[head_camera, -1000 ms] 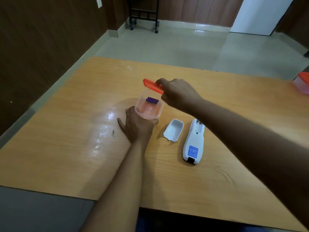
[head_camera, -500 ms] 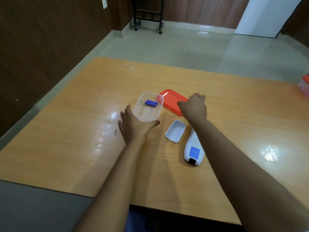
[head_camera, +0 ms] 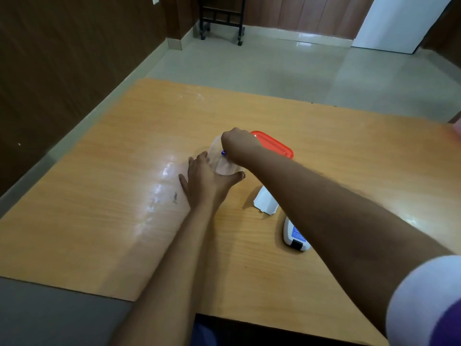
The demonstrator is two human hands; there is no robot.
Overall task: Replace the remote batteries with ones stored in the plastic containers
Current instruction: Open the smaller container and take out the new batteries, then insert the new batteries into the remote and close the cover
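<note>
A clear plastic container (head_camera: 224,166) stands on the wooden table (head_camera: 99,208), and my left hand (head_camera: 205,182) grips its near side. My right hand (head_camera: 238,144) reaches into the container from above, fingers closed around a blue battery (head_camera: 223,153) whose tip shows under the hand. The red lid (head_camera: 274,146) lies flat just right of the container. The white battery cover (head_camera: 265,202) lies loose nearer to me. The white remote (head_camera: 295,237) lies face down beside it, mostly hidden under my right forearm.
A faint corner of another red-lidded container (head_camera: 457,127) shows at the table's right edge. A dark scuff mark (head_camera: 175,197) sits left of my left hand. A black wheeled rack (head_camera: 222,18) stands on the floor beyond the table.
My right hand set the red lid down beside the container, then moved left into the container and closed on a battery. My left hand kept holding the container.
</note>
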